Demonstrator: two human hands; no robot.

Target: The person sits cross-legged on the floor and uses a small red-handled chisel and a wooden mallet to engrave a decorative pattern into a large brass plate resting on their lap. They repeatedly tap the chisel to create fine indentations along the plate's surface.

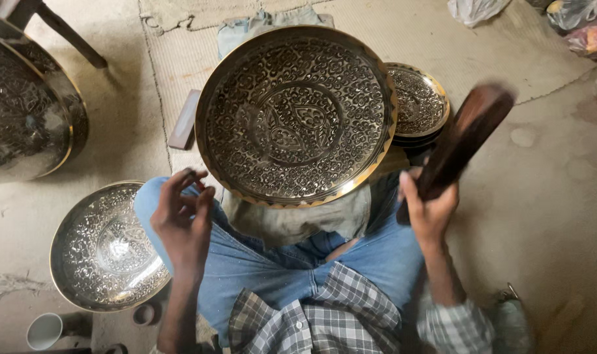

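Left hand (pixel 182 219) raised, fingers pinched; right hand (pixel 430 208) clenched, lifted.

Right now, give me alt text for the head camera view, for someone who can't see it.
A seated person's right hand grips a dark wooden mallet beside a large engraved brass tray propped on their lap, while the left hand pinches a small tool. More engraved trays lie on the floor around them.

No labels, signs or screens show. The only packages are crumpled plastic bags on the floor at the top right: a white bag (pixel 474 9), a clear bag (pixel 569 12) with something yellow inside, and just below it a pinkish bag (pixel 592 38).
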